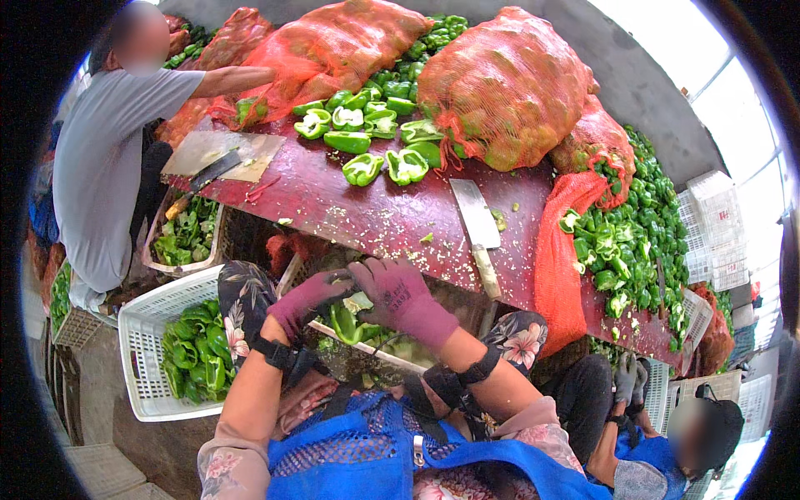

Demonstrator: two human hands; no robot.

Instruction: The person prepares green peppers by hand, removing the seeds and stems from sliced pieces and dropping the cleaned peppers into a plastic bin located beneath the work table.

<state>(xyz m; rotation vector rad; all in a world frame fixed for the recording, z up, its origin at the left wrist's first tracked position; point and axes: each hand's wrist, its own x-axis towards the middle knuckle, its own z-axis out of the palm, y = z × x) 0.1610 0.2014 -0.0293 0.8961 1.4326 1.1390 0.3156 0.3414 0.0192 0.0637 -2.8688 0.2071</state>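
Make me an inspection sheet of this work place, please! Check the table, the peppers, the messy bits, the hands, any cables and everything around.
Surface: dark red table, sprinkled with pale bits.
Job's things: a cut green pepper at the hands; halved peppers and a cleaver on the table.
Clutter: loose red mesh draped over the table's front edge.
Hands: left hand and right hand, gloved, close together at the pepper; grip partly hidden.
Cables: nothing seen.
Surroundings: bulging mesh sack; white basket holding green peppers; person in grey at left, person in blue vest lower right.
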